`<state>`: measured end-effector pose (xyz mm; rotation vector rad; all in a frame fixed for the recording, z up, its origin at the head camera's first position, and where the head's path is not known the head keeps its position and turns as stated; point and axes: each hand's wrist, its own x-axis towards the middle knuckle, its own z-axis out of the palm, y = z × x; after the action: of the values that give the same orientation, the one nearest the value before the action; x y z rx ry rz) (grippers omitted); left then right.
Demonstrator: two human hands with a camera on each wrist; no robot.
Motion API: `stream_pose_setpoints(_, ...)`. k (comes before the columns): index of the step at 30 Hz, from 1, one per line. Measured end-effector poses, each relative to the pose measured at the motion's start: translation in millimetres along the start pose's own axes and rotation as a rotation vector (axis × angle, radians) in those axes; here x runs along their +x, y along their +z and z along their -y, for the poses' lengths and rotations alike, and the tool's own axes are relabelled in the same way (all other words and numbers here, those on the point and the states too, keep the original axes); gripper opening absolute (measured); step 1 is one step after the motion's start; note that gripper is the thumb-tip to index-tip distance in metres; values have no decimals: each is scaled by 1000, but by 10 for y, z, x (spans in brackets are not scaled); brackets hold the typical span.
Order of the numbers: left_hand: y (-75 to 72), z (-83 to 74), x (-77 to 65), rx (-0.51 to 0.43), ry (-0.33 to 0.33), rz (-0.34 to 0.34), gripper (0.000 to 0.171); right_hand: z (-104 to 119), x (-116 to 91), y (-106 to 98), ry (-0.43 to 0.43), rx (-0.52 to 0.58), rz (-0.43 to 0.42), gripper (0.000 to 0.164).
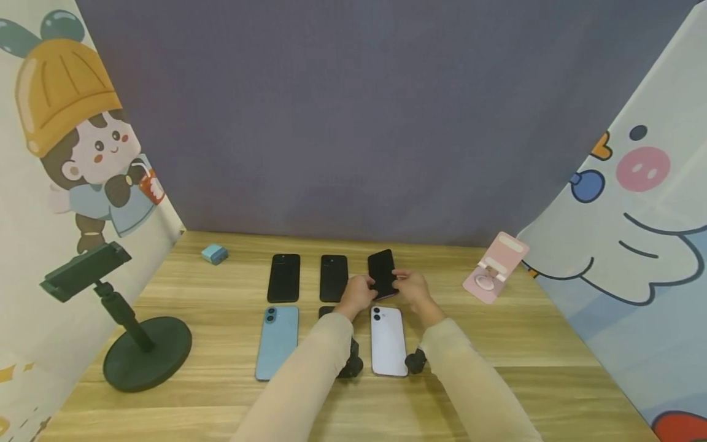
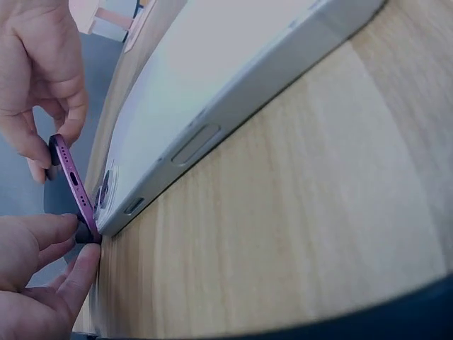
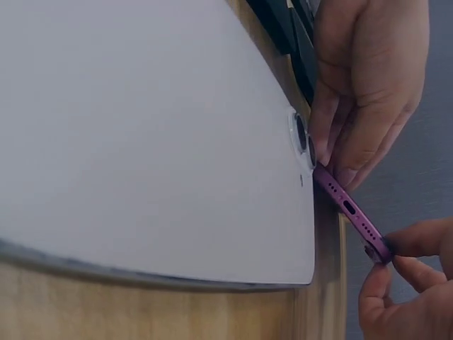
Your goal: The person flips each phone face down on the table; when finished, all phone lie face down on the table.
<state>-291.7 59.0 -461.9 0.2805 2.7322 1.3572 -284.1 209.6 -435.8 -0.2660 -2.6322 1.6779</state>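
Both hands hold a black-faced phone (image 1: 382, 270) with a purple frame at the right end of the back row. My left hand (image 1: 356, 296) pinches its left edge, close to the table. Its right edge is raised in the fingers of my right hand (image 1: 414, 291), so the phone tilts. In the right wrist view the purple bottom edge (image 3: 349, 207) shows a charging port and speaker holes. A white phone (image 1: 389, 341) lies just in front, camera side up, between the forearms. Beside the left hand, a black phone (image 1: 334, 278) lies flat.
Another black phone (image 1: 284, 278) lies at the back left, with a light blue phone (image 1: 278, 347) before it. My left forearm partly covers a dark phone (image 1: 326, 311). A black stand (image 1: 145, 356), a small blue block (image 1: 214, 253) and a pink folding stand (image 1: 486, 282) flank them.
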Motion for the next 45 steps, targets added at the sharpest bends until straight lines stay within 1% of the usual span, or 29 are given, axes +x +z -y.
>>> stream_pose_setpoints(3,4,-18,-2,-16,4,-8,24,19,-7,-14,-8,32,-4,40)
stream_pose_setpoints(7,21,-42,-10,-24,22,-16,24,50,-11,-23,-11,132,0,37)
stream_pose_setpoints(10,35,-69,-15,-32,32,-22,25,75,-19,-32,-7,184,4,35)
stream_pose_setpoints(15,51,-139,-20,-75,54,-37,26,84,-28,-48,-6,219,17,35)
stream_pose_setpoints(18,58,-160,-34,-117,71,-45,28,79,-30,-55,1,224,24,36)
stream_pose_setpoints(21,66,-163,-49,-189,84,-53,29,77,-29,-55,4,227,25,35)
stream_pose_setpoints(23,79,-164,-49,-266,82,-54,31,75,-24,-51,-4,242,18,33)
stream_pose_setpoints(25,96,-166,-45,-382,63,-46,32,70,-11,-42,-17,266,15,30)
stream_pose_setpoints(28,126,-163,-31,-553,10,-29,35,65,0,-27,-32,285,17,28)
stream_pose_setpoints(30,142,-162,-20,-629,-19,-28,36,61,4,-20,-37,283,24,28)
stream_pose_setpoints(31,146,-159,-15,-654,-26,-31,37,60,3,-15,-39,280,27,28)
stream_pose_setpoints(37,127,-162,-19,-720,-52,-62,36,57,-11,7,-50,260,66,30)
stream_pose_setpoints(40,111,-152,-24,-751,-62,-70,34,54,-22,9,-48,235,114,33)
stream_pose_setpoints(45,91,-124,-11,-813,-76,-53,35,9,-38,-6,-45,168,203,39)
